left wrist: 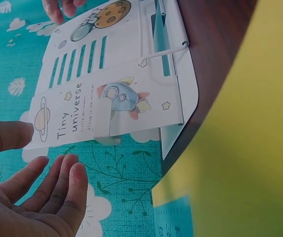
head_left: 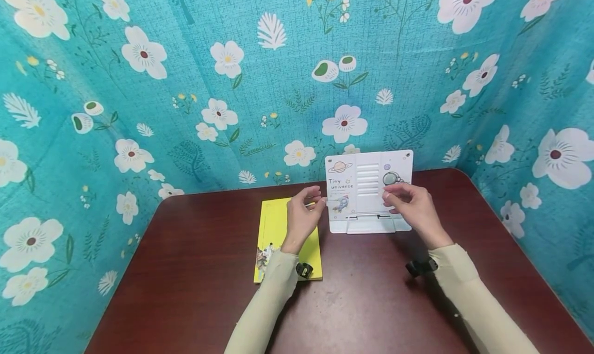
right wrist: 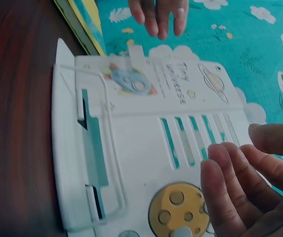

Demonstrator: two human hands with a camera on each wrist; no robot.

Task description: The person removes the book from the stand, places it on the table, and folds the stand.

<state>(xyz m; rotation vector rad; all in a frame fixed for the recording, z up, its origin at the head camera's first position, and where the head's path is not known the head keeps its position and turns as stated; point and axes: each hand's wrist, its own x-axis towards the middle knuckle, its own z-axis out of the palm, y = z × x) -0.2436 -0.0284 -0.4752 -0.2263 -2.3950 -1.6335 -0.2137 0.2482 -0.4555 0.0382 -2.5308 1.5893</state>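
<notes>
A white book stand (head_left: 368,205) printed with "Tiny universe", a planet and a rocket stands upright toward the back of the table. My left hand (head_left: 302,217) hovers at the stand's left edge, thumb and loosely bent fingers apart with nothing between them. A small white clip (left wrist: 103,121) juts from that edge over the rocket picture. At the opposite side, my right hand (head_left: 414,205) hangs before the right panel, its fingers relaxed and free of any object. A wire page holder (right wrist: 112,148) crosses the stand's lower front, above the bottom ledge (right wrist: 62,148).
A yellow book (head_left: 273,222) lies left of the stand, partly under my left forearm. The dark red-brown table (head_left: 195,266) meets a teal flowered curtain (head_left: 260,112) behind and at both sides. Black wrist cameras (head_left: 422,266) sit at both cuffs.
</notes>
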